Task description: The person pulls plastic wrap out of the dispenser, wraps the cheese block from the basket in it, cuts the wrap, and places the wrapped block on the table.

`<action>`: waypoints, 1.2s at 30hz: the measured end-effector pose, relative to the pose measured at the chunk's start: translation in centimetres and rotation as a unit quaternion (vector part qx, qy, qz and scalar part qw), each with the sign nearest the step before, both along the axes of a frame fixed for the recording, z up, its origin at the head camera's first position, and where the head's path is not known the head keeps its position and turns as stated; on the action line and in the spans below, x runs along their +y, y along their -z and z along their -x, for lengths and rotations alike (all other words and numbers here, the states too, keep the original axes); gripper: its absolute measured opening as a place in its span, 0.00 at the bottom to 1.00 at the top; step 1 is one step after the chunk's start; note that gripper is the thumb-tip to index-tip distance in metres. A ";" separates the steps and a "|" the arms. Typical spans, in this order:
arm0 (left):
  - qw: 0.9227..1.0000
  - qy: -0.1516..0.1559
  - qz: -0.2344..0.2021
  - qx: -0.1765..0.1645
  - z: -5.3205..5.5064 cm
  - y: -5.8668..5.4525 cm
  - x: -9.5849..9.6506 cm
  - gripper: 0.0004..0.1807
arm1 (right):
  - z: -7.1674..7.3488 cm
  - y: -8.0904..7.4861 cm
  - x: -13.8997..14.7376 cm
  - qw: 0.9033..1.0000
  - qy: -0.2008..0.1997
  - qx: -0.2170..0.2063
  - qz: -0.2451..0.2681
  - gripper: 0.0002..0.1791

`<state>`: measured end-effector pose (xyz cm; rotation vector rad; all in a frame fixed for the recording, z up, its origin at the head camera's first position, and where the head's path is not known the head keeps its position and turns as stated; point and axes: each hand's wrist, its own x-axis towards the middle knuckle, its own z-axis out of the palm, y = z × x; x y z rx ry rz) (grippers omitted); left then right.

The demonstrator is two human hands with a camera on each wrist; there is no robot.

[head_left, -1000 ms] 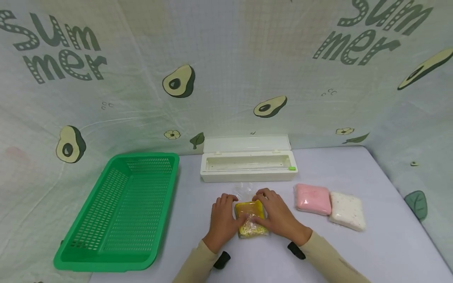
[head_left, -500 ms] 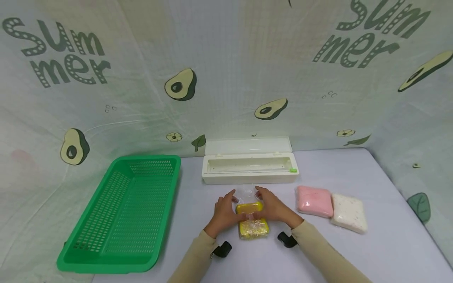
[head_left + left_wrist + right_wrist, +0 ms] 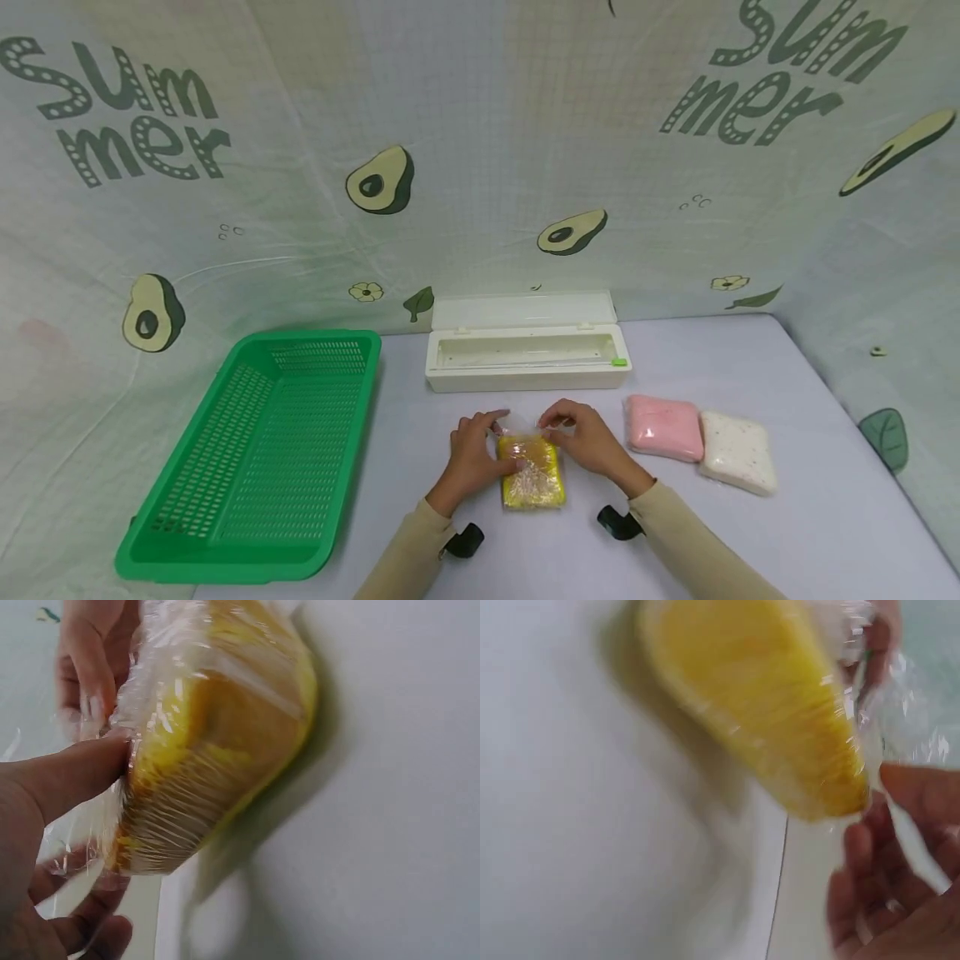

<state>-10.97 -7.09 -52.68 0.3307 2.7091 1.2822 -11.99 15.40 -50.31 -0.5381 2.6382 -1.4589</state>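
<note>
A flat yellow block [image 3: 534,490] wrapped in cling film lies on the table between both hands. My left hand [image 3: 468,454] holds its left side, with the thumb over the top and the fingers at the far left corner. In the left wrist view the left thumb [image 3: 82,769] presses the wrinkled film at the block's edge. My right hand [image 3: 588,435] pinches the loose clear film [image 3: 519,422] by the far right corner. From the right wrist, the yellow block [image 3: 742,690] looks blurred, with film trailing from its edge to my thumb and fingers.
A green plastic basket [image 3: 351,454] stands on the left. Behind the hands sits a long white cling film dispenser [image 3: 525,382], lid up, with a green slider [image 3: 619,362]. A wrapped pink block [image 3: 663,427] and a wrapped white block [image 3: 737,452] lie on the right.
Both hands have drawn the far film back over the block, covering its bare yellow end. My right thumb has left the top of the block, and that hand now pinches film at the corner.
</note>
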 end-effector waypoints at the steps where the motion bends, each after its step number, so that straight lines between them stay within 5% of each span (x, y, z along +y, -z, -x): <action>1: 1.000 0.009 0.009 0.015 -0.1 0.1 -0.1 0.39 | -0.2 0.1 0.1 0.999 -0.011 0.028 -0.012 0.09; 4: 0.995 0.038 0.048 0.077 -0.7 0.1 -0.2 0.26 | -0.9 0.4 0.5 0.991 -0.052 0.111 -0.059 0.14; 7: 0.979 0.078 0.109 0.156 -1.4 -0.3 -0.3 0.20 | -1.5 0.4 1.1 0.971 -0.090 0.188 -0.114 0.16; 9: 0.958 0.106 0.165 0.209 -1.7 -0.7 -0.3 0.16 | -1.8 0.2 1.4 0.954 -0.112 0.233 -0.151 0.17; 14: 0.888 0.172 0.308 0.294 -2.8 -1.7 -0.6 0.18 | -2.6 0.0 2.4 0.913 -0.154 0.299 -0.230 0.16; 16: 0.870 0.194 0.343 0.297 -3.3 -2.0 -0.9 0.24 | -3.0 0.1 2.7 0.902 -0.169 0.306 -0.253 0.18; 18: 0.861 0.211 0.362 0.289 -3.7 -2.1 -1.1 0.29 | -3.4 0.2 3.0 0.894 -0.179 0.310 -0.270 0.23; 25: 0.851 0.225 0.390 0.270 -4.6 -1.8 -1.1 0.33 | -4.4 0.7 3.4 0.885 -0.198 0.290 -0.305 0.42; 31: 0.837 0.218 0.410 0.289 -4.8 -1.4 -0.9 0.31 | -4.5 0.8 2.7 0.878 -0.188 0.298 -0.325 0.38; 34: 0.852 0.213 0.393 0.274 -4.7 -1.4 -1.0 0.29 | -4.4 0.8 2.3 0.898 -0.166 0.272 -0.302 0.31; 36: 0.875 0.204 0.362 0.247 -4.6 -1.7 -1.2 0.28 | -4.3 0.6 2.3 0.921 -0.155 0.244 -0.261 0.27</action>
